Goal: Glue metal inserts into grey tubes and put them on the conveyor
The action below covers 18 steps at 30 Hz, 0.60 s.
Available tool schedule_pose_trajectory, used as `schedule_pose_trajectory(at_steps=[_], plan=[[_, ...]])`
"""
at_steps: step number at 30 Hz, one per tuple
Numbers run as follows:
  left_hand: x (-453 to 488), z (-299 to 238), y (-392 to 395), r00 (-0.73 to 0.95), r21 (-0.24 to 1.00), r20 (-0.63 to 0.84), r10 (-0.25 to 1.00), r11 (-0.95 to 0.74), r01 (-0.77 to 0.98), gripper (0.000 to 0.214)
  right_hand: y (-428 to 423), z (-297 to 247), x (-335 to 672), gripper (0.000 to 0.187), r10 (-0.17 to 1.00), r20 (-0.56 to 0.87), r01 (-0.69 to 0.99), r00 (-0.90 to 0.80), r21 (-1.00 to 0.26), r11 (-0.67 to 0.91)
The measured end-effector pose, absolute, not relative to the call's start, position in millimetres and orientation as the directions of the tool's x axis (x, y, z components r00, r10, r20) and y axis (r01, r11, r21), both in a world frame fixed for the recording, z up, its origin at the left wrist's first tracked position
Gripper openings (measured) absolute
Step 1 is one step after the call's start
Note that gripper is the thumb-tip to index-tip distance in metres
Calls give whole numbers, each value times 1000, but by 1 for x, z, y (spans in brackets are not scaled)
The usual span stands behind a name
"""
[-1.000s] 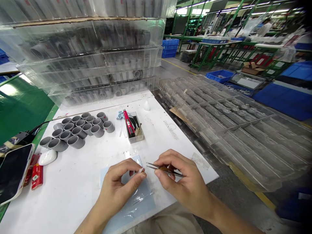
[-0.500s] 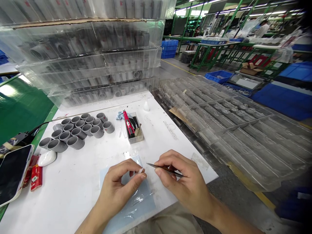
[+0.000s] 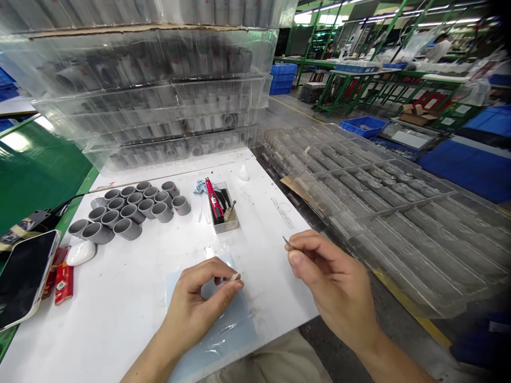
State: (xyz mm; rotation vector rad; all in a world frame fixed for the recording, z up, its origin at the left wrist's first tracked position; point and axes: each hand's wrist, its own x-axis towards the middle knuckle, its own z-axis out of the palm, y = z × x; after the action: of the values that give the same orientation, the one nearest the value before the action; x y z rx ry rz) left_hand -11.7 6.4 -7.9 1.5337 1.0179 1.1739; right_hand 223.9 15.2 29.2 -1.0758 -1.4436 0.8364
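Note:
My left hand [image 3: 195, 303] pinches a small white piece [image 3: 233, 278] between thumb and fingertips, just above a pale blue plastic sheet [image 3: 211, 319] on the white table [image 3: 131, 303]. My right hand [image 3: 331, 276] has moved off to the right, near the table's edge, away from the sheet. It grips fine metal tweezers [image 3: 288, 243], and only their pointed tip shows past the fingers. Grey cylindrical sleeves [image 3: 131, 213] stand in a tight cluster at the table's far left.
A small tray [image 3: 223, 221] holds a red tool and a brush. Beside the table stand stacks of clear plastic trays [image 3: 139, 80], with more lying at right [image 3: 391, 213]. A phone [image 3: 24, 279] and white mouse [image 3: 81, 253] lie at left. Workbenches stand beyond.
My right hand has moved up and to the right with the tweezers, away from the white piece. My left hand has stayed nearly still.

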Motion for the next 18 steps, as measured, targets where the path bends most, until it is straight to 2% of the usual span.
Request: schedule_pose_trajectory(at_steps=[7, 18], plan=[[-11, -6, 6, 209, 962, 255, 944, -270, 44, 9, 10, 24, 220, 9, 925, 341, 164, -169, -915, 367], [-13, -10, 7, 254, 946, 315, 914, -323, -11, 19, 8, 20, 215, 12, 895, 361, 191, -261, -890, 415]])
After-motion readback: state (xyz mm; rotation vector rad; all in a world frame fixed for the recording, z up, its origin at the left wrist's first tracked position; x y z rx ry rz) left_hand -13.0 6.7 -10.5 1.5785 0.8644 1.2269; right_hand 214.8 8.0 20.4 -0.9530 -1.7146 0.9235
